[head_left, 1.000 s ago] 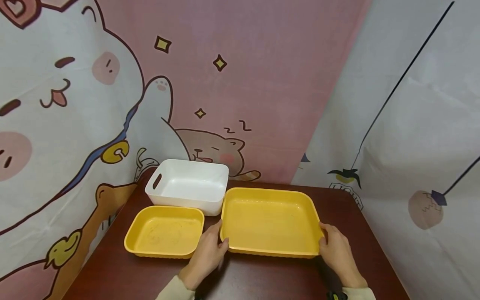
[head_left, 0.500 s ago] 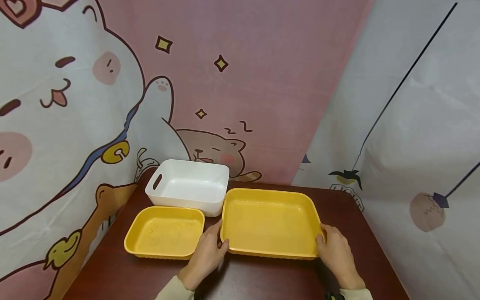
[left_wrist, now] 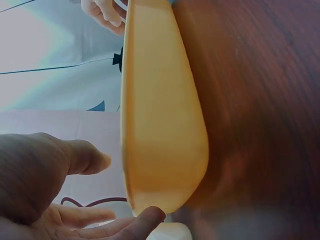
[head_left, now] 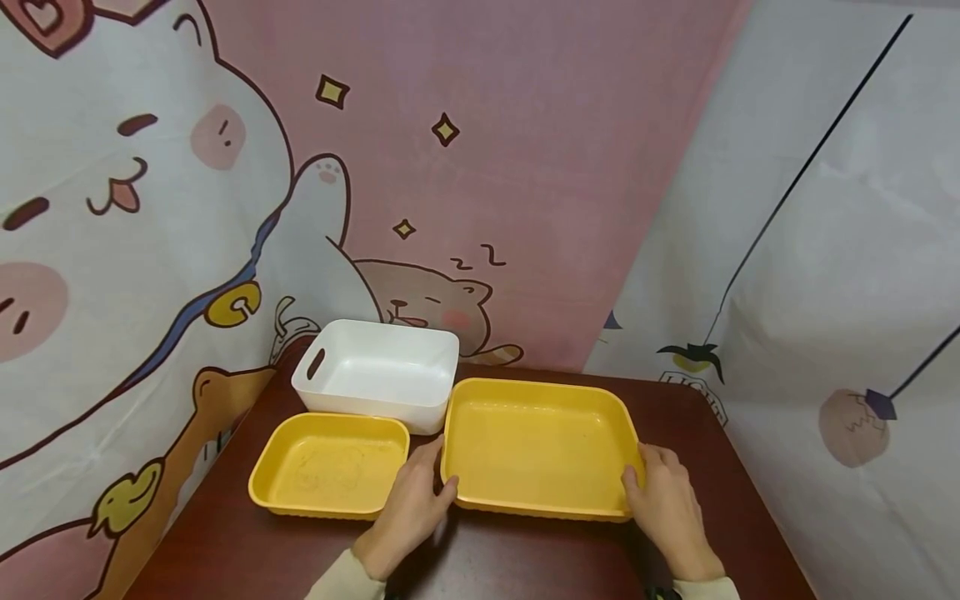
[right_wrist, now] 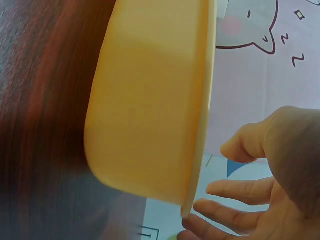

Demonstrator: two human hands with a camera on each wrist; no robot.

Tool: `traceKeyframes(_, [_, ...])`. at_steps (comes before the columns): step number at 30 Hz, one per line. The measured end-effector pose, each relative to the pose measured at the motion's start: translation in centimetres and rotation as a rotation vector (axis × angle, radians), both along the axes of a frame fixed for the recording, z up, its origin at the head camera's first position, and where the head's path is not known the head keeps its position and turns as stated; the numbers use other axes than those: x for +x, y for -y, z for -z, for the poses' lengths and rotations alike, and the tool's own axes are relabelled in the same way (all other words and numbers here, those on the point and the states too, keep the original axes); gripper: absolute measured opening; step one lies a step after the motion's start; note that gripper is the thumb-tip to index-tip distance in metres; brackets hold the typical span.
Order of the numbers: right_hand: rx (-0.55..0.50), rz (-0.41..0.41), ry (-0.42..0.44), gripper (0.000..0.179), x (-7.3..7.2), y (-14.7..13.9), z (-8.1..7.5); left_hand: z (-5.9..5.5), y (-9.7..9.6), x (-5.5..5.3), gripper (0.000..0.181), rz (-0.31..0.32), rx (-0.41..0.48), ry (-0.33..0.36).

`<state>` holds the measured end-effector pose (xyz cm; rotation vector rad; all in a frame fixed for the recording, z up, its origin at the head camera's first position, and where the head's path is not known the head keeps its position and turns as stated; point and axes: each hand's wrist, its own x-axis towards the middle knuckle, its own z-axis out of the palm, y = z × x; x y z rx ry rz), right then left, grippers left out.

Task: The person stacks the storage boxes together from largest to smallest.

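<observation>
While the large yellow tray (head_left: 543, 450) sits on the table (head_left: 517, 554) with its long axis running left to right, it lies between the two hands, just right of the left hand (head_left: 408, 508) and just left of the right hand (head_left: 667, 512). Both thumbs stand apart from loosely straight fingers, unclamped. Left fingertips touch the tray near its near left corner; whether the right ones touch cannot be told. Neither hand is clearly nearer.
</observation>
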<state>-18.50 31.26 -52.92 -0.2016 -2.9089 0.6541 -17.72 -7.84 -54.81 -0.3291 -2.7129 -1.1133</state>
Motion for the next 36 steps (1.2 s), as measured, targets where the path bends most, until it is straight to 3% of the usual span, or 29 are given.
traceKeyframes(13, [-0.036, -0.066, -0.062, 0.058, 0.0, 3.2, -1.0, -1.3, 0.8, -0.1, 0.063, -0.035, -0.016, -0.11])
traceKeyframes(23, [-0.06, -0.194, -0.224, 0.054, -0.9, 6.9, -1.4, -2.8, 2.6, -0.9, 0.056, -0.084, -0.063, -0.114])
traceKeyframes(36, [-0.171, -0.28, -0.22, 0.053, -2.7, 12.2, -2.4, -4.5, 5.3, -2.4, 0.062, -0.157, -0.114, -0.085])
